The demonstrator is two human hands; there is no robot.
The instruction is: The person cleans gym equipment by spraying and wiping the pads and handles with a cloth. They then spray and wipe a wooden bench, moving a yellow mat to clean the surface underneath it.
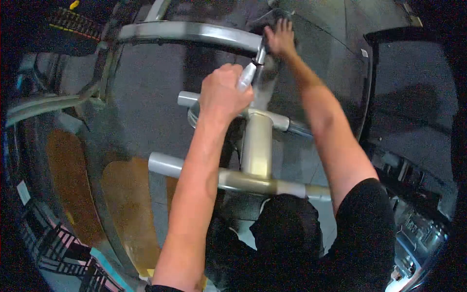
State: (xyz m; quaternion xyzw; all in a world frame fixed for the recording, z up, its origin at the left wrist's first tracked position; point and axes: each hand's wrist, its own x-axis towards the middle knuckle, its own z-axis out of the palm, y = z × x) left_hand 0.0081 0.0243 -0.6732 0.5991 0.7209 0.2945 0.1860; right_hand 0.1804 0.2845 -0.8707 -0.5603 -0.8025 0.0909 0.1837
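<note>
My left hand [223, 93] is closed around a slim grey handle [247, 76] that sticks up from a grey metal machine frame [256, 141]. Farther away, my right hand [280, 38] presses a dark cloth [269, 19] against the end of a curved grey metal bar [189, 31]. Both arms reach forward over the frame's upright post and its cross tubes [168, 164]. What the handle belongs to is partly hidden by my left hand.
Brown padded panels [127, 204] lie at the lower left beside a grey floor. A dark machine with a black panel [413, 92] stands on the right. A metal rack [63, 243] shows at the bottom left. My dark clothing fills the bottom centre.
</note>
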